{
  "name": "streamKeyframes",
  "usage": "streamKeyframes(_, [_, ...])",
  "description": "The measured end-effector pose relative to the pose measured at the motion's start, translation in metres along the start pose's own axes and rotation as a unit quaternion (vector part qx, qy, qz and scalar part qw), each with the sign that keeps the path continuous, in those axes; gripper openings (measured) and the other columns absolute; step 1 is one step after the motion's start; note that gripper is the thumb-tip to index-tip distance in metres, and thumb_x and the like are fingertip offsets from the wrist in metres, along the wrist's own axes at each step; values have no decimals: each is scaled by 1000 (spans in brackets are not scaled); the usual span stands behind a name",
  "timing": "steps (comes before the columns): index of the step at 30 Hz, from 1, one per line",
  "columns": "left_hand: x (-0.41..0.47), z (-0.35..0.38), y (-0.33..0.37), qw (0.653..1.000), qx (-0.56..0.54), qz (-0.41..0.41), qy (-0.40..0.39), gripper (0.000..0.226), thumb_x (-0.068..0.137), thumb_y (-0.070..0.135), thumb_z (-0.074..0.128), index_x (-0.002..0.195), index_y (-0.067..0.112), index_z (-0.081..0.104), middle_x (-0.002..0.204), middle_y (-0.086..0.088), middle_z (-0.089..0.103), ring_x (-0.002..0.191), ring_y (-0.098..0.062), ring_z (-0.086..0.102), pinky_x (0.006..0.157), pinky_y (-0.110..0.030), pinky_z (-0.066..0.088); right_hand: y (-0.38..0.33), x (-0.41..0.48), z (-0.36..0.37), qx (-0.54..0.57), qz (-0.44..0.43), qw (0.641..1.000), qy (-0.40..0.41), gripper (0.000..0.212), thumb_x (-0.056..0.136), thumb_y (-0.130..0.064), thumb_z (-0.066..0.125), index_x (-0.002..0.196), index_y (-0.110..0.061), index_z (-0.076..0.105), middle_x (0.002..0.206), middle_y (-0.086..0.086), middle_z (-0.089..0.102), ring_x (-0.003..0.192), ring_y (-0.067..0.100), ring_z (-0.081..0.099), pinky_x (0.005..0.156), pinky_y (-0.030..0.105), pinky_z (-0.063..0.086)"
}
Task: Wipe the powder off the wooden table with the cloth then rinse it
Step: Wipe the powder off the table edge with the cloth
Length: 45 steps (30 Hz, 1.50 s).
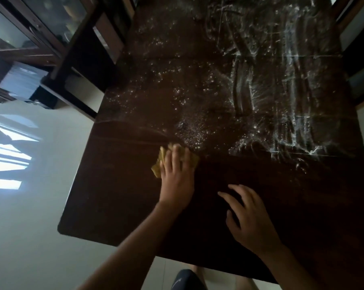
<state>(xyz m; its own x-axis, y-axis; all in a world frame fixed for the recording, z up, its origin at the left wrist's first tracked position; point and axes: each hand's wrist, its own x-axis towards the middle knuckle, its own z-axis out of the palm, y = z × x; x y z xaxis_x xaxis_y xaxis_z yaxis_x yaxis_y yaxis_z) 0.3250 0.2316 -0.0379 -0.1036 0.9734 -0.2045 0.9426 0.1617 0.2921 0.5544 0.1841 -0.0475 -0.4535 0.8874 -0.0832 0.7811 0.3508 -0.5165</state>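
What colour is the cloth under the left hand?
Mustard yellow; the cloth shows in the head view, under the left hand on the dark table.

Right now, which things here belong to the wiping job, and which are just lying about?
In the job:
wooden table
white powder
yellow cloth
left hand, pressing the cloth
right hand, open over the table

Lying about:
glass-fronted cabinet
pale stack below it
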Motion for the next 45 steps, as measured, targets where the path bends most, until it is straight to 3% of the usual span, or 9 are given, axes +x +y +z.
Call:
streamKeyframes(6, [13,8,22,995,47,81,-20,61,102,40,18,157,20,2,163,-12,-8,148,-31,-15,117,-56,2,55,-21,-28,-51,7,999,-15,49,99,-40,37,146,-32,46,156,-4,37,147,20,28,118,46,28])
streamKeyframes(11, [102,-22,6,995,-36,-92,25,63,104,40,29,156,21,-1,163,-13,-9,149,-32,-12,119,-55,-1,61,-26,-24,-37,0,999,0,48,98,-36,39,145,-32,47,158,-5,35,150,17,24,121,47,23])
streamKeyframes(15, [83,-20,19,979,-92,-161,81,53,103,28,37,149,5,23,162,-19,6,150,-34,-1,122,-50,1,62,-24,-23,-29,-2,1000,9,47,96,-36,42,143,-33,48,156,-5,38,148,16,26,120,45,23])
streamKeyframes(23, [-49,13,64,996,-52,78,-7,43,101,33,45,143,21,43,164,8,7,151,-13,-2,118,-32,7,66,-27,-26,4,-12,1000,5,47,95,-35,44,142,-32,51,157,-6,36,149,16,25,120,44,23])
streamKeyframes(29, [-82,31,76,983,-98,-145,61,47,103,29,43,150,30,34,162,7,1,150,-19,-9,117,-58,23,67,-27,-28,25,-25,999,2,46,93,-30,47,138,-30,54,156,-4,39,149,17,25,120,46,25])
streamKeyframes(34, [-2,33,120,994,-64,94,0,46,105,23,39,150,30,30,164,0,6,151,-27,0,119,-50,20,72,-30,-30,66,-25,997,-1,46,93,-31,45,138,-27,53,154,-2,41,149,15,25,122,43,22])
streamKeyframes(37, [47,5,100,994,-64,52,75,40,99,11,46,129,37,41,150,2,25,139,-29,29,103,-53,41,80,-34,-36,93,-36,995,2,44,93,-26,44,136,-27,54,151,-2,43,148,15,27,119,38,22])
streamKeyframes(41, [46,6,79,970,-73,-199,122,48,105,21,34,153,21,27,163,-11,10,150,-31,2,122,-52,8,108,-54,-50,57,-54,997,-15,46,93,-27,45,138,-29,51,153,-3,41,148,16,27,117,37,24])
streamKeyframes(45, [1,34,153,986,-66,-138,70,62,101,9,35,157,18,11,163,-12,-8,148,-33,-13,117,-44,-9,161,-75,-79,28,-8,1000,-7,49,92,-29,48,141,-29,50,155,-4,38,147,17,27,110,39,35])
